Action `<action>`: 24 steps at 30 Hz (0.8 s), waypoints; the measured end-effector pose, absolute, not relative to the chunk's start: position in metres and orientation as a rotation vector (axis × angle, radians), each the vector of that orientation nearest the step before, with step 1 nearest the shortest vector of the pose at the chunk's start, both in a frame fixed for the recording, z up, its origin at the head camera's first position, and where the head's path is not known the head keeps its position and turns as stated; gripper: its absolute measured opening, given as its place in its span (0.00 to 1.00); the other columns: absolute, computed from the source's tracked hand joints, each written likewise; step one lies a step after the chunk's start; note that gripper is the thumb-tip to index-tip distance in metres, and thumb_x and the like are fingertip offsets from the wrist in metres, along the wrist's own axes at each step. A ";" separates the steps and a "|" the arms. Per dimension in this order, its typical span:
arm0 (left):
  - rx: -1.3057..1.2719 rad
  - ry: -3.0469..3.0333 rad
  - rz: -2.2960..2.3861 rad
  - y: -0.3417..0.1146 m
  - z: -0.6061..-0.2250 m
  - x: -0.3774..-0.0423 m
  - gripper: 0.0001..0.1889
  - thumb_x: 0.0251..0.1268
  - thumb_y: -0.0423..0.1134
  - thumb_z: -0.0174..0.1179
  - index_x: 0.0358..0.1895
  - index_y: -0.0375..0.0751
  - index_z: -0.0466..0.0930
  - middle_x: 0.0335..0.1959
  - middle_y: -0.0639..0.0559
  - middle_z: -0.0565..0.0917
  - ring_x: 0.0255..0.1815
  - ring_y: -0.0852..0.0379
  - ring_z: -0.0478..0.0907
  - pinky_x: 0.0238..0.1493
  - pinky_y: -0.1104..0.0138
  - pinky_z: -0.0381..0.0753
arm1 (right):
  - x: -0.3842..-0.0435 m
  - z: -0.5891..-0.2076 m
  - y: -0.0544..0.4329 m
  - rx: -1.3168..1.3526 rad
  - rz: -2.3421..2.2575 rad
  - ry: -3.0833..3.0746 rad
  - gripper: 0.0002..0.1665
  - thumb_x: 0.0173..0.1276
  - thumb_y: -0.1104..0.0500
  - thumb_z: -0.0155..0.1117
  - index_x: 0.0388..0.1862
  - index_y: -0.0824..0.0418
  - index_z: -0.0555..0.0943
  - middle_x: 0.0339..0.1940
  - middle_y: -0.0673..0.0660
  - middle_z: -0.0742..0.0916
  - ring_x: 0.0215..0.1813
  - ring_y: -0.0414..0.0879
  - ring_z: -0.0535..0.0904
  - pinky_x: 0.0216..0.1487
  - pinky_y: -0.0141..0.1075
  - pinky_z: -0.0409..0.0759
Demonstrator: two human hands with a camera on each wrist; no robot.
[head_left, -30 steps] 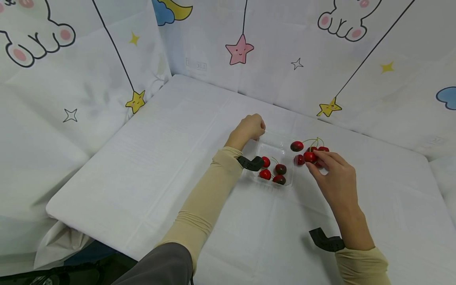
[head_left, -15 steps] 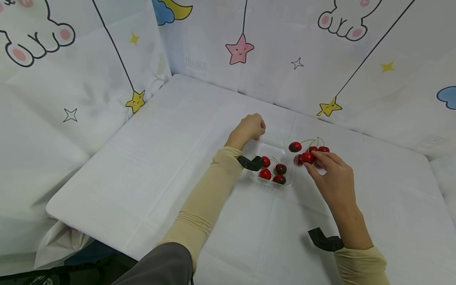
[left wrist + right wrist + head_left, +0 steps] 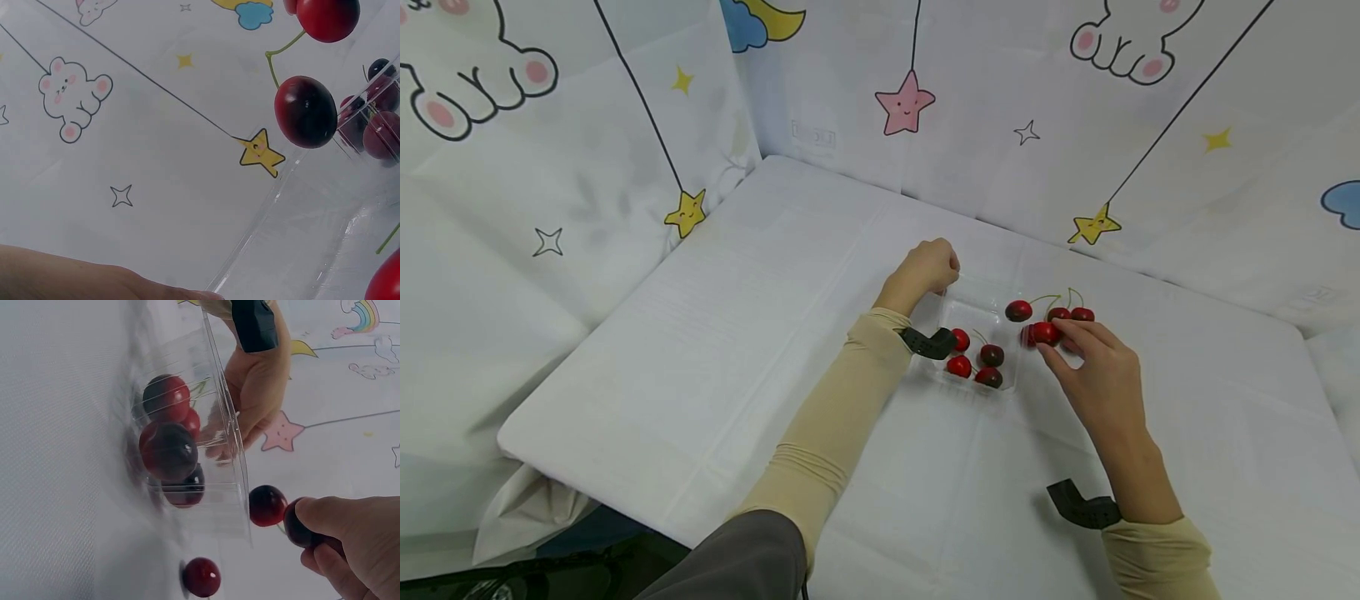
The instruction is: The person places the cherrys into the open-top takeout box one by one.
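A clear plastic box [image 3: 977, 312] holds several dark red cherries [image 3: 991, 356]. My left hand [image 3: 925, 268] grips its far left corner, and its fingers show through the transparent wall in the right wrist view. Between thumb and fingertips, my right hand [image 3: 1101, 371] pinches a cherry [image 3: 1046, 333] just off the box's right side. A second cherry [image 3: 1018, 311] hangs from the same forked stem, level with the box rim [image 3: 234, 434] in the right wrist view. In the left wrist view this hanging cherry [image 3: 306, 112] overlaps the box edge.
More cherries [image 3: 1082, 314] lie on the white table [image 3: 715, 333] behind and beneath my right hand; one loose cherry [image 3: 202, 577] is close by the box. A white curtain [image 3: 985, 100] with cartoon prints borders the table's back and left.
My right hand has shifted slightly left with the pair of cherries, bringing the hanging one nearer the box. The left hand and the box have stayed in place.
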State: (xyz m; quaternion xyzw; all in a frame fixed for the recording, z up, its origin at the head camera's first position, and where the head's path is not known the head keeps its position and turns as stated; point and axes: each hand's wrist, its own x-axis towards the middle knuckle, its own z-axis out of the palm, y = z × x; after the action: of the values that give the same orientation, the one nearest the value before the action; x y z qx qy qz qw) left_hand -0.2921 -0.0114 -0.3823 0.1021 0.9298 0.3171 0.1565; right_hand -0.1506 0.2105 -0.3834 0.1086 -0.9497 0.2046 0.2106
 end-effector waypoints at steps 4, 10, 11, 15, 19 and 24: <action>0.294 2.661 0.907 -0.012 -0.382 -0.292 0.14 0.70 0.38 0.52 0.53 0.41 0.80 0.47 0.50 0.83 0.31 0.62 0.81 0.43 0.67 0.79 | -0.151 -0.384 0.210 0.298 0.563 -2.649 0.23 0.56 0.63 0.72 0.52 0.66 0.81 0.48 0.65 0.84 0.43 0.59 0.84 0.45 0.50 0.80; 0.288 2.660 0.913 -0.012 -0.383 -0.293 0.13 0.70 0.38 0.52 0.53 0.41 0.80 0.47 0.49 0.83 0.30 0.62 0.81 0.41 0.68 0.78 | -0.151 -0.385 0.208 0.288 0.552 -2.667 0.23 0.57 0.62 0.72 0.52 0.65 0.81 0.48 0.64 0.84 0.43 0.59 0.84 0.45 0.50 0.80; 0.288 2.660 0.912 -0.011 -0.383 -0.293 0.13 0.70 0.38 0.52 0.53 0.41 0.80 0.48 0.49 0.82 0.30 0.62 0.81 0.41 0.68 0.78 | -0.151 -0.385 0.208 0.288 0.550 -2.669 0.23 0.57 0.62 0.72 0.52 0.65 0.81 0.48 0.64 0.84 0.43 0.59 0.84 0.45 0.50 0.80; 0.284 2.657 0.906 -0.011 -0.383 -0.292 0.14 0.70 0.39 0.52 0.54 0.41 0.79 0.48 0.50 0.82 0.31 0.62 0.81 0.41 0.69 0.78 | -0.151 -0.386 0.207 0.285 0.538 -2.677 0.23 0.57 0.62 0.72 0.52 0.65 0.81 0.47 0.65 0.84 0.44 0.59 0.84 0.45 0.51 0.80; 0.284 2.660 0.907 -0.011 -0.382 -0.291 0.13 0.70 0.39 0.52 0.53 0.41 0.79 0.48 0.50 0.82 0.31 0.61 0.81 0.40 0.69 0.78 | -0.151 -0.387 0.207 0.283 0.527 -2.680 0.23 0.57 0.62 0.72 0.52 0.65 0.81 0.48 0.66 0.84 0.45 0.60 0.84 0.46 0.51 0.80; 0.282 2.674 0.913 -0.011 -0.384 -0.292 0.13 0.70 0.38 0.53 0.52 0.41 0.80 0.45 0.50 0.83 0.30 0.61 0.80 0.37 0.70 0.78 | -0.151 -0.388 0.205 0.291 0.523 -2.673 0.24 0.56 0.62 0.73 0.52 0.65 0.81 0.48 0.66 0.84 0.45 0.60 0.84 0.48 0.53 0.79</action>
State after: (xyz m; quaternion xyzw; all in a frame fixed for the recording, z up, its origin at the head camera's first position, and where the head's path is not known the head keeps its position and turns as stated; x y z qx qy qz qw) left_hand -0.2922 -0.0106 -0.3837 0.0981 0.9310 0.3177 0.1505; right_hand -0.1508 0.2049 -0.3881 0.1040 -0.9562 0.1870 0.1997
